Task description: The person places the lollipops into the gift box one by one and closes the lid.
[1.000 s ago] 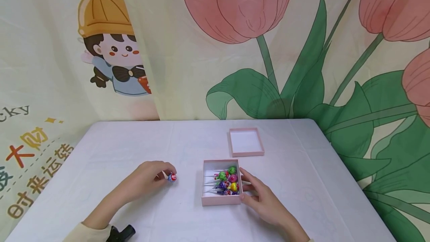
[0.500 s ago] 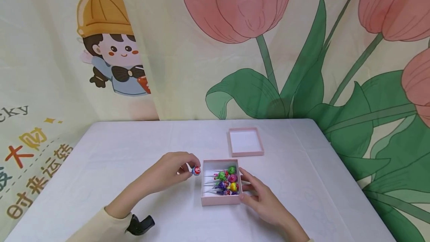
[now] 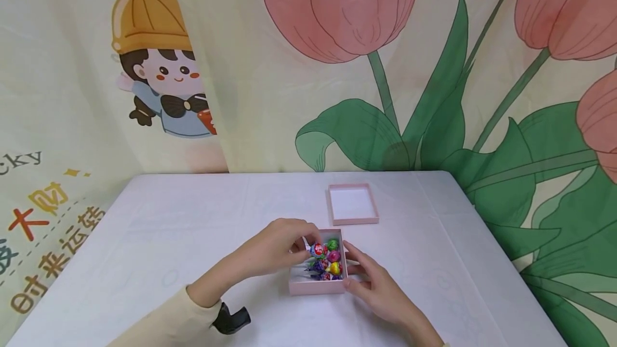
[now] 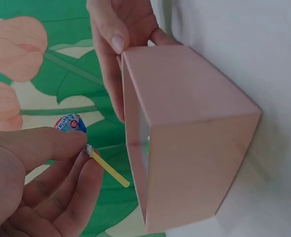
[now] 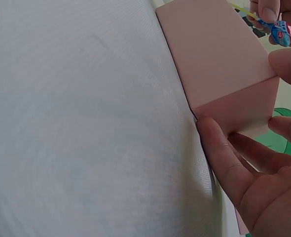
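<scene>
My left hand [image 3: 284,245] pinches a lollipop [image 3: 318,250] in a blue and red wrapper over the open pink box [image 3: 315,288]. Its yellow stick [image 4: 111,170] points toward the box's opening in the left wrist view, just below the pinching thumb and finger. Several wrapped lollipops [image 3: 335,268], in green, pink, purple and yellow, lie inside, heads to the right; the left hand hides part of them. At the box's right side, my right hand [image 3: 378,285] holds the wall, thumb at the front corner and fingers along the side.
Behind the box lies its shallow pink lid [image 3: 355,220], white inside facing up. A white cloth covers the table [image 3: 168,213]. A printed curtain [image 3: 250,95] with tulips hangs along the far edge. A black strap [image 3: 231,320] sits at the left wrist.
From the left, my left hand has carried the lollipop rightward until it is over the box. The right hand and the box stay where they were.
</scene>
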{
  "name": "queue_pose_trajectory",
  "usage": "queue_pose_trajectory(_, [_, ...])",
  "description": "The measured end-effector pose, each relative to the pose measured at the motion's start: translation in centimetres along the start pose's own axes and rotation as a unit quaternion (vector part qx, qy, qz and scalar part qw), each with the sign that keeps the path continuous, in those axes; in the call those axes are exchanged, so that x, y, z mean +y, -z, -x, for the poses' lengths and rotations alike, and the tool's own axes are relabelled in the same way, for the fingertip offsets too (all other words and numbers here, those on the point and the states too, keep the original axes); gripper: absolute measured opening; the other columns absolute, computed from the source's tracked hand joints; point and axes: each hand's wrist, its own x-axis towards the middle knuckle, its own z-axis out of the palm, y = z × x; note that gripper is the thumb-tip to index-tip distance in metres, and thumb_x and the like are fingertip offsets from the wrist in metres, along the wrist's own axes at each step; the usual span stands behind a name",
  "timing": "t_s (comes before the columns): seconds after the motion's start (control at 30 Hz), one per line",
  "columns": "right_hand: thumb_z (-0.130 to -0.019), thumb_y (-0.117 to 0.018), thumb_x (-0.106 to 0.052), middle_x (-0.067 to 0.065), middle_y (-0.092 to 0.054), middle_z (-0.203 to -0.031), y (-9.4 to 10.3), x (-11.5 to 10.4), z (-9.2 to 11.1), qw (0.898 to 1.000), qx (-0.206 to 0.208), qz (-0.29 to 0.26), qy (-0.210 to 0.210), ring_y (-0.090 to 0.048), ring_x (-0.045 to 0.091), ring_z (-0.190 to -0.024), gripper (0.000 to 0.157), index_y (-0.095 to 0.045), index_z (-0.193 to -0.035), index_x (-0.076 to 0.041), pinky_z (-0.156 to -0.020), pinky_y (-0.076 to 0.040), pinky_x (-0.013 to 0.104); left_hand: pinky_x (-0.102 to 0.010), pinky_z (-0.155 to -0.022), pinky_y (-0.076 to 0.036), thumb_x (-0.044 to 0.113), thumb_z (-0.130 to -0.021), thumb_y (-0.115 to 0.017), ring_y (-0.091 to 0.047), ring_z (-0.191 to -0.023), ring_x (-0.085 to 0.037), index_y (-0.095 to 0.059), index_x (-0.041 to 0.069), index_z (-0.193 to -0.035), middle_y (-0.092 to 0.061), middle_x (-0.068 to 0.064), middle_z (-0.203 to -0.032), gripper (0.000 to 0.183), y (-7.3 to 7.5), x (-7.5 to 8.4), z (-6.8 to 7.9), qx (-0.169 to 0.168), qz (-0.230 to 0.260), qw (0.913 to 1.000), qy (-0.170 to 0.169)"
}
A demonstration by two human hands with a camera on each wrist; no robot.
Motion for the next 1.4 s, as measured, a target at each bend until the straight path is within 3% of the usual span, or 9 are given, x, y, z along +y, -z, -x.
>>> queue_pose_trajectory(0.3, [-0.103,-0.071,-0.027,0.021,-0.048,-0.160,0.0,0.0,0.0,1.000,0.002,-0.001,0.002,-0.061,0.036,-0.133,0.076,-0.032,-0.168,-0.023,-0.095,-0.054,0.024,-0.020,-0.079,-0.057,0.002,-0.093,-0.081,-0.064,-0.083,-0.001,-0.072,0.019,-0.109,-0.073,0.009,-0.104,0.025,-2.0,-0.5,-0.6,-0.043,0.033,0.9985,0.005])
queue_pose_trajectory(0.5, [-0.103,-0.071,-0.027,0.021,-0.048,-0.159,0.0,-0.1,0.1,1.000,0.002,-0.005,0.003,-0.060,0.036,-0.133,0.076,-0.032,-0.168,-0.024,-0.095,-0.054,0.023,-0.019,-0.077,-0.057,-0.004,-0.091,-0.079,-0.064,-0.082,0.000,-0.073,0.017,-0.106,-0.070,0.009,-0.099,0.027,-2.8,-0.9,-0.8,-0.061,0.038,0.9973,-0.016])
queue_pose_trajectory(0.7, [-0.103,-0.071,-0.027,0.021,-0.048,-0.159,0.0,0.0,0.2,1.000,0.001,0.000,0.008,-0.061,0.036,-0.133,0.076,-0.031,-0.168,-0.023,-0.096,-0.054,0.024,-0.019,-0.075,-0.055,-0.004,-0.090,-0.079,-0.061,-0.079,0.000,-0.074,0.019,-0.102,-0.068,0.011,-0.093,0.027,-3.2,-0.9,-0.7,-0.075,0.030,0.9966,-0.013])
queue_pose_trajectory(1.07, [-0.104,-0.070,-0.027,0.020,-0.048,-0.160,0.1,-0.1,0.1,1.000,-0.005,-0.002,0.010,-0.060,0.035,-0.133,0.075,-0.031,-0.168,-0.026,-0.095,-0.054,0.023,-0.017,-0.073,-0.053,-0.006,-0.087,-0.081,-0.060,-0.079,-0.004,-0.076,0.016,-0.100,-0.068,0.004,-0.089,0.025,-3.7,-1.1,-1.1,-0.084,0.005,0.9955,-0.043])
queue_pose_trajectory(1.4, [-0.104,-0.070,-0.026,0.020,-0.047,-0.160,0.0,0.0,0.1,1.000,-0.004,-0.002,0.001,-0.060,0.034,-0.134,0.075,-0.031,-0.168,-0.026,-0.095,-0.053,0.022,-0.015,-0.072,-0.052,-0.006,-0.086,-0.083,-0.058,-0.079,-0.003,-0.076,0.014,-0.095,-0.065,0.004,-0.086,0.023,-4.0,-1.5,-1.3,-0.095,-0.007,0.9946,-0.042])
